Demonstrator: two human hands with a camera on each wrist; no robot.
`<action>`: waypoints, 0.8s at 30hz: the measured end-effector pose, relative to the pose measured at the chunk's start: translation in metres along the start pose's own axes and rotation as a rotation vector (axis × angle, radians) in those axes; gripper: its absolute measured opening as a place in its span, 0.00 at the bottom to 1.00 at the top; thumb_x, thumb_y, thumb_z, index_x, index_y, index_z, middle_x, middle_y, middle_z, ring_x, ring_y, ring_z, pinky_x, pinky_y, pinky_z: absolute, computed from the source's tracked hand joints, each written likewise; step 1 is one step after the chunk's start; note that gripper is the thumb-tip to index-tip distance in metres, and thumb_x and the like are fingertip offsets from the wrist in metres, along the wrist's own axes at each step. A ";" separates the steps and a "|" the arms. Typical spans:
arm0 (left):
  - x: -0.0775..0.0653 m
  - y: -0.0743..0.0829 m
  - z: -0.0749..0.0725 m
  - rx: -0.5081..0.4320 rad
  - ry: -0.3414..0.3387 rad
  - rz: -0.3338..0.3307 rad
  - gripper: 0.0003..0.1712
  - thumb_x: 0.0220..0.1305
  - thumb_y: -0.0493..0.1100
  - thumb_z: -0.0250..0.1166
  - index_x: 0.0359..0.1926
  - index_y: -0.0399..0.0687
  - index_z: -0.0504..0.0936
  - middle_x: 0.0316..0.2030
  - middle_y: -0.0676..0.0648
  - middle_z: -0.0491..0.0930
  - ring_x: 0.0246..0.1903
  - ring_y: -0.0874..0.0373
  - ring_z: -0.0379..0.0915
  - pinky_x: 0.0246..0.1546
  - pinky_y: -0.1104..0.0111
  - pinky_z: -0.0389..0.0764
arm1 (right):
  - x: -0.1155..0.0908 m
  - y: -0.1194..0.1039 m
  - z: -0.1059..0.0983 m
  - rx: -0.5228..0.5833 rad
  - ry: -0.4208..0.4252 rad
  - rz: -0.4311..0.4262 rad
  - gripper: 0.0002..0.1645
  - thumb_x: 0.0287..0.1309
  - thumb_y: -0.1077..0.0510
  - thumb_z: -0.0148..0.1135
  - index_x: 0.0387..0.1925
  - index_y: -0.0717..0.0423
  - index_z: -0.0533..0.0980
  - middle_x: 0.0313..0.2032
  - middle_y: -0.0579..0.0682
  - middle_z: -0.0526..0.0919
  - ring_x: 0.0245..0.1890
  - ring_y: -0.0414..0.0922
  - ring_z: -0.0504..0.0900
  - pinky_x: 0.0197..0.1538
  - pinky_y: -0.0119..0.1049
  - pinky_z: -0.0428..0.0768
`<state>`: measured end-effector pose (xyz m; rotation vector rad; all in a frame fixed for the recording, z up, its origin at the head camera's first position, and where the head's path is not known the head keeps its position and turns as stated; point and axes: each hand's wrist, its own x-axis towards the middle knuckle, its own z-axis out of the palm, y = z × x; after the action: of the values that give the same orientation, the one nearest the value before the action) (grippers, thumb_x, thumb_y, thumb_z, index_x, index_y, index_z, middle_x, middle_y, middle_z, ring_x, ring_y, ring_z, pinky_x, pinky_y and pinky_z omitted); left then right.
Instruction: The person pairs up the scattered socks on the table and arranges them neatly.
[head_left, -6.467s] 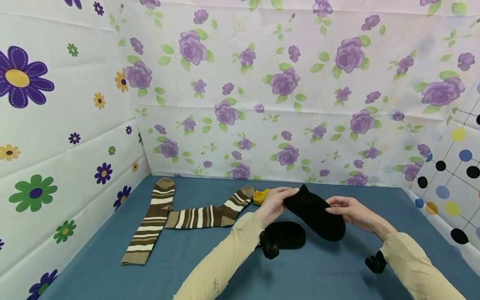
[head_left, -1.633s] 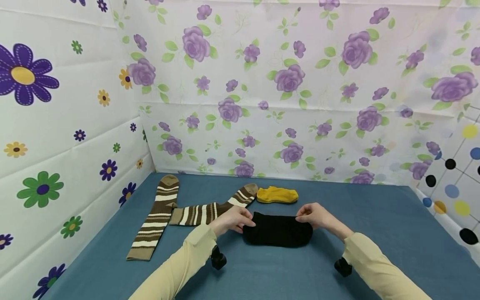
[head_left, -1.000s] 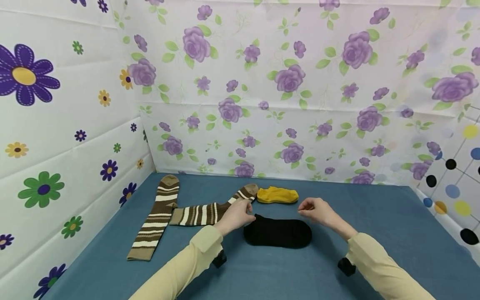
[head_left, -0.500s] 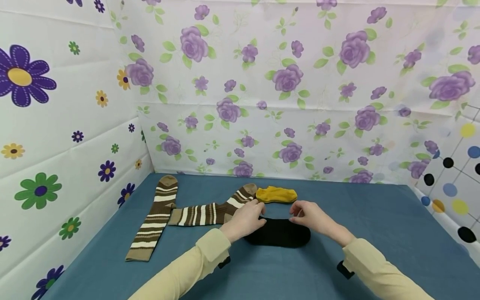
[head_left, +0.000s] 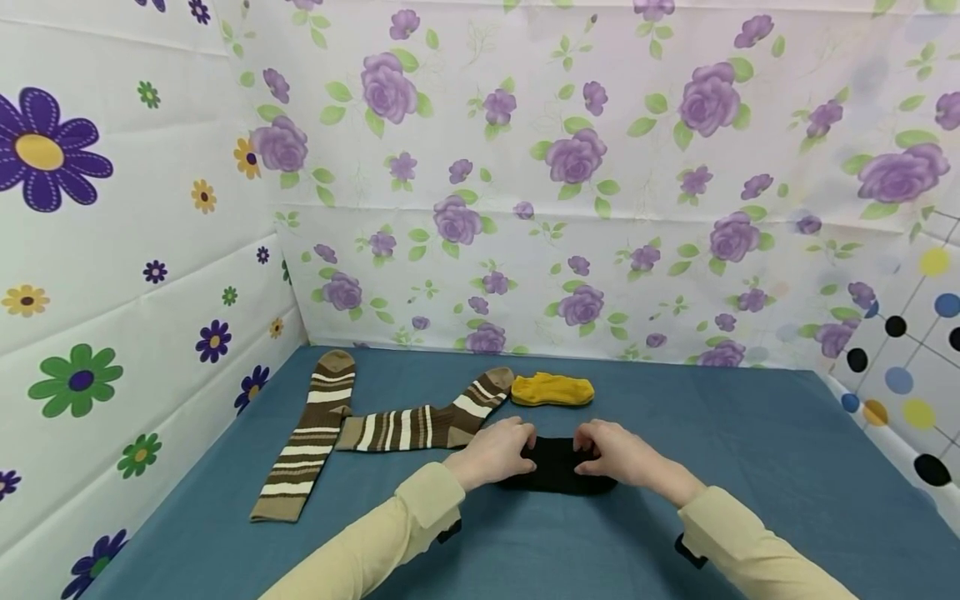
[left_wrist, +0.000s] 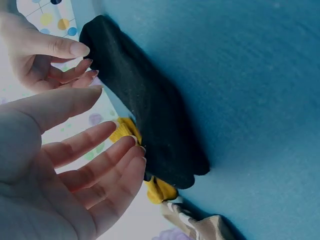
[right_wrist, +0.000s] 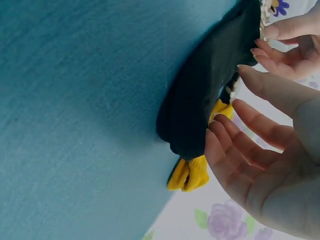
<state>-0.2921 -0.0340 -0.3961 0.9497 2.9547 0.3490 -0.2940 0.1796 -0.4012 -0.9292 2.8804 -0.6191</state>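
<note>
A pair of black ankle socks [head_left: 557,467] lies stacked one on the other, flat on the blue cloth. My left hand [head_left: 498,452] is over their left end, fingers loosely bent and apart, with nothing between them. Over the right end my right hand [head_left: 618,454] holds the same relaxed shape. In the left wrist view the fingertips of the left hand [left_wrist: 75,165] come right up to the black fabric [left_wrist: 150,105]. The right wrist view shows the right hand [right_wrist: 260,160] likewise, its fingertips at the edge of the socks [right_wrist: 205,85].
Yellow ankle socks [head_left: 552,390] lie just behind the black ones. To the left are two brown-and-white striped socks, one lengthwise [head_left: 303,442] and one crosswise [head_left: 408,429]. Flowered sheets [head_left: 480,167] rise behind and at the left of the blue cloth [head_left: 720,417].
One black sock was carried over and laid on the other, then both hands let go. Since then the hands have moved inward and closer together over the stacked pair.
</note>
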 end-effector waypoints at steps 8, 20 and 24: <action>-0.003 -0.001 0.007 0.017 -0.033 0.000 0.15 0.51 0.47 0.70 0.37 0.47 0.78 0.29 0.52 0.67 0.27 0.61 0.65 0.26 0.71 0.69 | -0.004 -0.003 0.008 -0.064 -0.016 0.040 0.16 0.46 0.57 0.70 0.36 0.56 0.74 0.29 0.47 0.69 0.27 0.42 0.67 0.29 0.39 0.69; -0.002 -0.002 0.013 0.034 -0.049 0.007 0.14 0.51 0.45 0.70 0.39 0.46 0.80 0.31 0.51 0.71 0.32 0.60 0.69 0.29 0.71 0.72 | -0.005 -0.005 0.013 -0.111 -0.041 0.046 0.18 0.44 0.58 0.71 0.38 0.57 0.75 0.32 0.49 0.70 0.32 0.46 0.70 0.33 0.43 0.72; -0.001 -0.002 0.015 0.041 -0.044 -0.002 0.14 0.50 0.44 0.70 0.39 0.46 0.81 0.31 0.50 0.71 0.32 0.59 0.69 0.29 0.71 0.72 | -0.005 -0.005 0.013 -0.125 -0.040 0.035 0.18 0.44 0.58 0.71 0.38 0.57 0.75 0.32 0.49 0.70 0.33 0.46 0.70 0.34 0.43 0.72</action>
<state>-0.2911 -0.0329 -0.4113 0.9465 2.9339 0.2646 -0.2849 0.1744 -0.4122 -0.8921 2.9209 -0.4164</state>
